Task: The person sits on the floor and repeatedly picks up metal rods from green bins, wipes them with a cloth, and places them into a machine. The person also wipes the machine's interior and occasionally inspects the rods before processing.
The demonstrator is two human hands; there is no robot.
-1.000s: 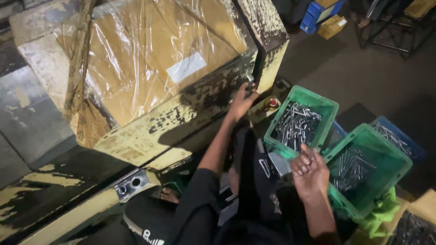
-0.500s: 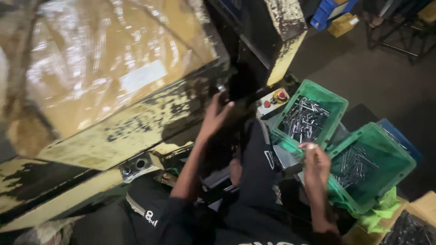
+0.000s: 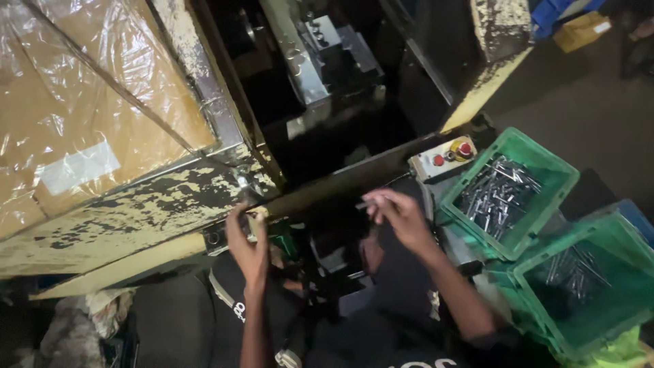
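My left hand [image 3: 246,240] grips the lower edge of a worn yellow machine guard [image 3: 129,215], beside a small latch. My right hand [image 3: 398,212] is raised in front of the dark machine opening [image 3: 320,102], its fingers pinching a thin metal pin [image 3: 364,203]. A grey control box with red buttons [image 3: 446,155] sits just right of that hand. Two green crates hold several metal pins: the nearer-to-machine crate [image 3: 512,187] and another crate [image 3: 584,286] at the lower right.
The guard door is covered with clear plastic sheeting [image 3: 82,116]. A yellow machine frame post [image 3: 487,82] stands at the upper right. A blue bin [image 3: 555,10] and concrete floor [image 3: 586,102] lie beyond. Rags [image 3: 68,334] lie at the lower left.
The view has swung so the machine's dark interior shows. My right hand has moved from the green crates to the machine opening with a pin. My left hand has shifted left along the guard edge.
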